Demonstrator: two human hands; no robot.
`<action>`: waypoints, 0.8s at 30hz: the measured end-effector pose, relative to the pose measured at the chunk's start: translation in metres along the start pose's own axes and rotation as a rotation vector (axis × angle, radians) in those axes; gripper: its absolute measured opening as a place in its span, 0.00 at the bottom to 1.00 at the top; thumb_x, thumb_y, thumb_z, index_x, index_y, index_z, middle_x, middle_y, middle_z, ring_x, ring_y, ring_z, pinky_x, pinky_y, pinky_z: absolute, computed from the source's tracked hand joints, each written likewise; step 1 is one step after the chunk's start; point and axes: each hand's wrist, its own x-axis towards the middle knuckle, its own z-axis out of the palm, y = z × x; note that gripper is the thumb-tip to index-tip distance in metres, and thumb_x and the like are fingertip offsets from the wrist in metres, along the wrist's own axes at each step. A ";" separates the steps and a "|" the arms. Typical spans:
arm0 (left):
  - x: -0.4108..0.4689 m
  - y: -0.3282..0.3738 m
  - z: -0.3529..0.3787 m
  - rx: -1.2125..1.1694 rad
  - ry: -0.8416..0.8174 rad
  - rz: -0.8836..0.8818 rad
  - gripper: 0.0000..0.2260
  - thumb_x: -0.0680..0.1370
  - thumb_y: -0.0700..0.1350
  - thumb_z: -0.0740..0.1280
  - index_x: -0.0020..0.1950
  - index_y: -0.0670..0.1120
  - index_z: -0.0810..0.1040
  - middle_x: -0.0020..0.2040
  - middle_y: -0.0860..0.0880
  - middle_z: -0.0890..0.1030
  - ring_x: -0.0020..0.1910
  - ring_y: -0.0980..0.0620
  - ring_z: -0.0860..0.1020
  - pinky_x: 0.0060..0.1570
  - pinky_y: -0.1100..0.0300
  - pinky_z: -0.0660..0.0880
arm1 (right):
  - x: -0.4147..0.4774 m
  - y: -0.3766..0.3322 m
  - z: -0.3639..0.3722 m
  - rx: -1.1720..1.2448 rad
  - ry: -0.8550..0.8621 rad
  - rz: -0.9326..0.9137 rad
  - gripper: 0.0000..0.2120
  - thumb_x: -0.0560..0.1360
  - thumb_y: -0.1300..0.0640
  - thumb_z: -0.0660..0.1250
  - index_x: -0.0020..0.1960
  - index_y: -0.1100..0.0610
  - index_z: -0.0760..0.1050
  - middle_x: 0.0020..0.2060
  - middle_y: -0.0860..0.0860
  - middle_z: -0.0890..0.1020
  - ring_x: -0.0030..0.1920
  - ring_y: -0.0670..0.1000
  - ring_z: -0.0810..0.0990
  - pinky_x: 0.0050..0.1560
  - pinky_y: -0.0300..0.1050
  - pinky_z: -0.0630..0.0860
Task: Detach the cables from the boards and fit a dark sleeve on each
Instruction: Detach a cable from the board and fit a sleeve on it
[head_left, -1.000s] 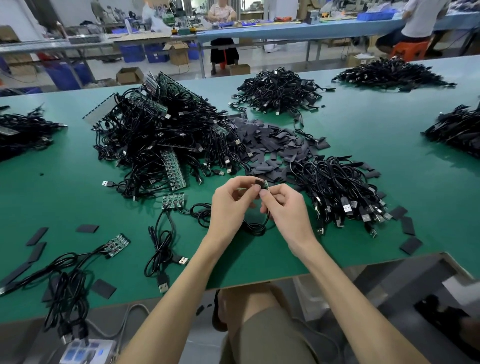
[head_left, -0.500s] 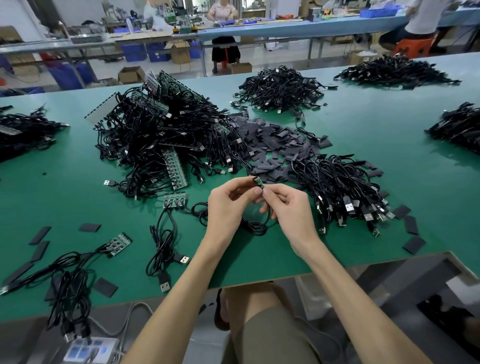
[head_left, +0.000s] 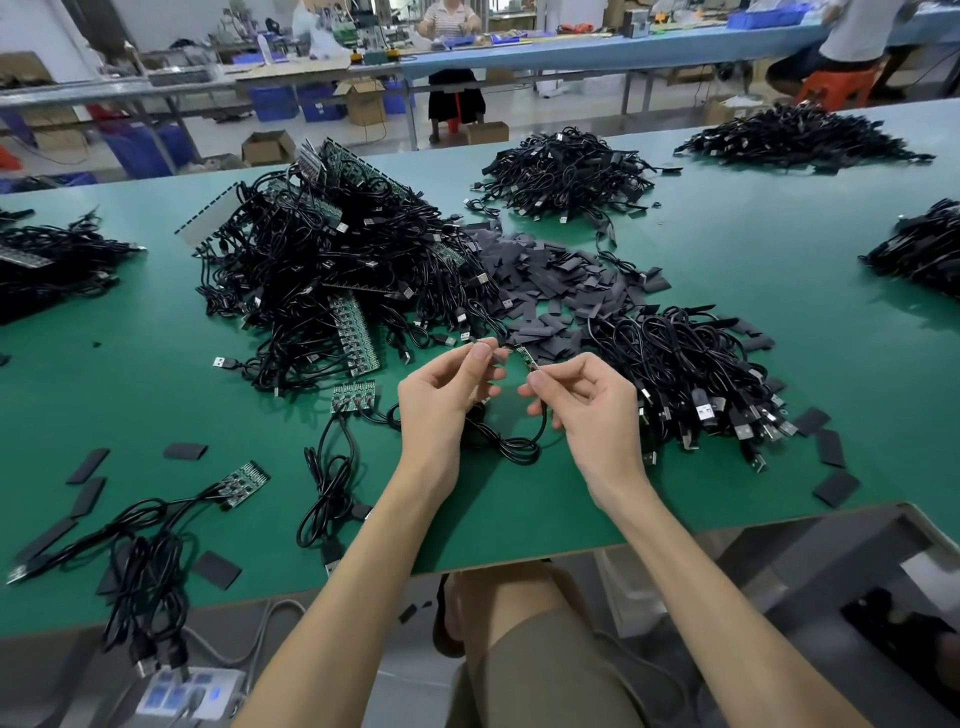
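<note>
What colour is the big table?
The table is plain green, best seen in the head view.

Bare forearms (head_left: 332, 597), khaki shorts (head_left: 545, 675) (olive-tinged), 1 dark sandal (head_left: 448, 618).

A small green board (head_left: 525, 359) tips a looped black cable (head_left: 514, 447), near dark sleeves (head_left: 550, 280).
</note>
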 end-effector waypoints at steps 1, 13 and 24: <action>0.001 0.000 -0.001 -0.021 -0.006 -0.013 0.14 0.79 0.49 0.72 0.56 0.39 0.85 0.50 0.44 0.86 0.44 0.51 0.81 0.43 0.60 0.78 | 0.000 0.000 0.000 -0.003 -0.006 -0.007 0.04 0.78 0.62 0.73 0.46 0.59 0.79 0.39 0.53 0.87 0.35 0.50 0.84 0.33 0.36 0.73; 0.004 -0.001 -0.004 -0.119 -0.009 -0.085 0.12 0.80 0.45 0.71 0.57 0.37 0.84 0.46 0.45 0.83 0.40 0.52 0.79 0.42 0.61 0.77 | -0.006 -0.001 0.004 -0.220 0.014 -0.149 0.08 0.75 0.61 0.75 0.40 0.54 0.78 0.38 0.46 0.85 0.36 0.48 0.84 0.42 0.44 0.81; 0.004 -0.003 -0.004 -0.091 0.013 -0.106 0.11 0.81 0.47 0.70 0.53 0.40 0.86 0.40 0.45 0.81 0.35 0.51 0.76 0.43 0.59 0.77 | -0.006 0.001 0.004 -0.279 0.002 -0.168 0.07 0.76 0.61 0.75 0.41 0.55 0.79 0.38 0.45 0.85 0.36 0.46 0.84 0.41 0.46 0.82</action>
